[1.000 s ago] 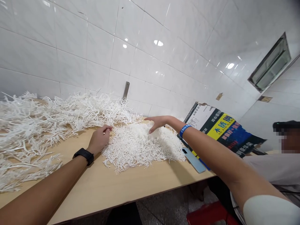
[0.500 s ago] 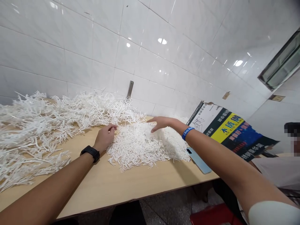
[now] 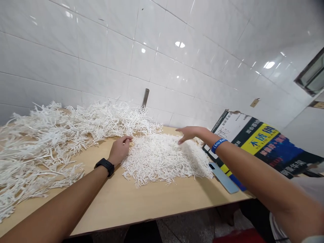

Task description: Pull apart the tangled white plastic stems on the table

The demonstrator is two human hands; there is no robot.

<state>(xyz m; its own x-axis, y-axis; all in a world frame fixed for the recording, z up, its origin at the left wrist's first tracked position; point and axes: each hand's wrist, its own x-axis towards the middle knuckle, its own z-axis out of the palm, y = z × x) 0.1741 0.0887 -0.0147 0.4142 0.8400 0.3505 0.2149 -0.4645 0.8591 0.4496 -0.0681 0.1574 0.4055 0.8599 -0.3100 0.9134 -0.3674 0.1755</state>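
A heap of small white plastic sticks lies in the middle of the wooden table. My left hand, with a black watch on its wrist, rests at the heap's left edge with fingers curled together in a pinch; what they hold is too small to name. My right hand, a blue band on the wrist, hovers flat over the far right of the heap, fingers stretched out and touching the sticks.
A big tangle of white branched plastic pieces covers the table's left side. A light blue phone lies at the right edge, beside a printed cardboard box. White tiled wall behind.
The view has swung left, so the person at the right has left the picture. My right hand has sunk a little onto the heap; my left hand stays at its edge.
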